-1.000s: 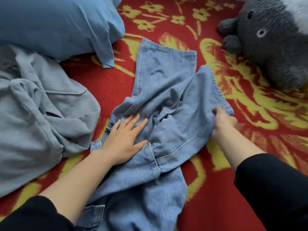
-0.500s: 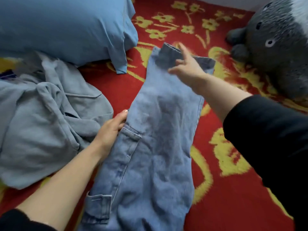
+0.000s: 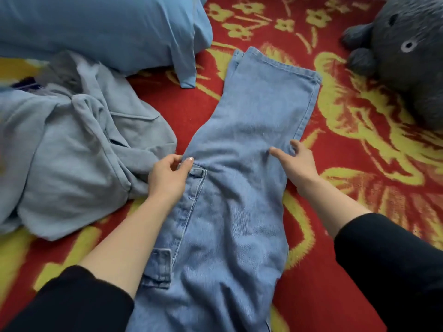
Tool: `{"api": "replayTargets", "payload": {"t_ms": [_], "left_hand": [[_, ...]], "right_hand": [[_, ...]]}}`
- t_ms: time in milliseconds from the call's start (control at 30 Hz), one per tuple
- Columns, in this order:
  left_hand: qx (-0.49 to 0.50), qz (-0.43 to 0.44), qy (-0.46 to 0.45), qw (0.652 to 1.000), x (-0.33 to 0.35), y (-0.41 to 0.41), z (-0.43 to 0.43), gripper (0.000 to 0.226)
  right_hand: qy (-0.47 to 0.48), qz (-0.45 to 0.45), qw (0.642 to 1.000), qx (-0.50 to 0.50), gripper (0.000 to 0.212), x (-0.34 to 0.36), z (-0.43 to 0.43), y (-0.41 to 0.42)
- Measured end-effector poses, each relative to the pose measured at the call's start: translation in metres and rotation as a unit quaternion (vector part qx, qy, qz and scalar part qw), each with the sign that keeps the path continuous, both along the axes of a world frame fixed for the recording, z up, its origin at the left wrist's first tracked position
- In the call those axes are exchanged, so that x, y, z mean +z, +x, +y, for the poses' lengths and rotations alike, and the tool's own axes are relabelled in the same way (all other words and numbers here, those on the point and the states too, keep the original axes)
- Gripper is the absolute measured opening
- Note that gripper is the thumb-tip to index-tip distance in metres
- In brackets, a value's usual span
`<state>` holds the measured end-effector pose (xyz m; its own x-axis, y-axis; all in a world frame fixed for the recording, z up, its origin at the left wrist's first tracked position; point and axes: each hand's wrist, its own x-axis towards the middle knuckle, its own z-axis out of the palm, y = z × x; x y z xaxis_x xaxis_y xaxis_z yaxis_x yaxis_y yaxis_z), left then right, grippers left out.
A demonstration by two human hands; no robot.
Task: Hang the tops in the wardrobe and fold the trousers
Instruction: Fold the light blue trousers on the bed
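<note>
Item 1. Jeans (image 3: 239, 188): we record light blue denim, folded lengthwise with one leg laid on the other. They lie flat on the red and yellow blanket (image 3: 191, 104), hems at the far end and waist running out of view toward us. A back pocket and a belt loop show along their left edge.

Item 2. Left grip (image 3: 167, 178): we find it narrow. The thumb sits on top of the denim and the fingers curl at the edge, pinching the jeans' left edge by the pocket corner.

Item 3. Right grip (image 3: 297, 164): we find it wide. The fingers are spread and nearly straight, resting on the jeans' right edge, level with the left grip. The jeans' mid-section spans between the two.

Item 4. Grey top (image 3: 72, 152): crumpled on the blanket, just beside the left grip.

Item 5. Blue pillow (image 3: 96, 25): far left, beyond the grey top.

Item 6. Grey plush toy (image 3: 407, 56): far right, well apart from the jeans.

Item 7. Black sleeves cover both forearms.
</note>
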<state>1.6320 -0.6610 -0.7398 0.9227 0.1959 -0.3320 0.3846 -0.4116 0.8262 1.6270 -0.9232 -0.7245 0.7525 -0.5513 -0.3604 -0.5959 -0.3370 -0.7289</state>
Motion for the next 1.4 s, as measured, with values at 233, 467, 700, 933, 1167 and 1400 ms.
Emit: {"api": "replayTargets", "payload": {"t_ms": [233,467,700,933,1167,1400], "left_hand": [[-0.050,0.011,0.055,0.997,0.016,-0.099,0.046,0.040],[-0.045,0.179,0.004,0.983,0.029,-0.262,0.096,0.038],[-0.110,0.289,-0.085,0.947,0.046,-0.336,0.115,0.058],[-0.100,0.254,-0.208,0.939,0.117,-0.334,0.103,0.030],[-0.200,0.365,-0.264,0.870,0.154,-0.440,0.117,0.018],[-0.196,0.462,-0.165,0.849,0.167,-0.535,0.126,0.018]], "right_hand": [[0.239,0.036,0.964,-0.110,0.084,0.002,0.035,-0.132],[0.282,0.091,0.952,-0.076,0.060,0.028,0.104,-0.280],[0.293,0.208,0.933,-0.009,0.007,0.037,0.145,-0.394],[0.265,0.077,0.961,-0.023,0.012,0.117,0.136,-0.394],[0.371,0.106,0.920,-0.065,0.009,0.157,0.132,-0.513],[0.379,0.243,0.882,-0.136,0.029,0.128,0.133,-0.619]]}}
